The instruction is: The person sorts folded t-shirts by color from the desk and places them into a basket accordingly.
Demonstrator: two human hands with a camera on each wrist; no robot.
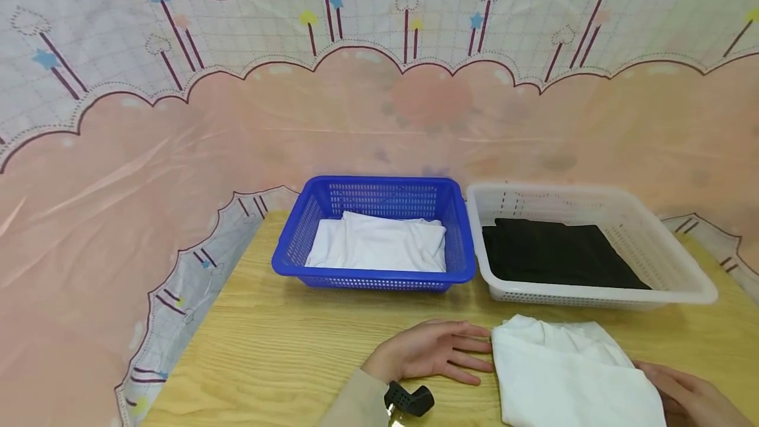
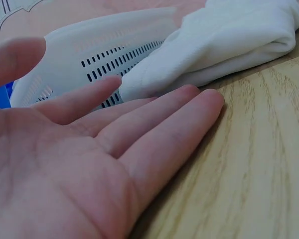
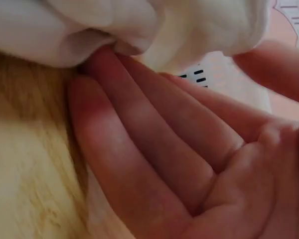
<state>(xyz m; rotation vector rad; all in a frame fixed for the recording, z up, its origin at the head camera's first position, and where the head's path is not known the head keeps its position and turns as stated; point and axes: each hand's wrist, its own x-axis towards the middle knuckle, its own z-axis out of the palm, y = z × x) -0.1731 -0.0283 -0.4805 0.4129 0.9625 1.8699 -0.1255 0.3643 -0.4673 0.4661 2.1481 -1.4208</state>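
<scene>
A folded white garment lies on the table at the lower right of the head view, its far edge rumpled. Left of it is my left hand, palm turned up and fingers spread, fingertips right by the garment's side. Those extended fingers lie low over the wood in the left wrist view, holding nothing. On the garment's other side, my right hand reaches in at the edge. Its nearly straight fingers have their tips tucked under the cloth, and the thumb is up at the cloth's upper edge.
Behind the hands stands a blue basket with folded white cloth inside. Beside it, a white basket holds folded black cloth. A patterned curtain hangs behind the wooden table.
</scene>
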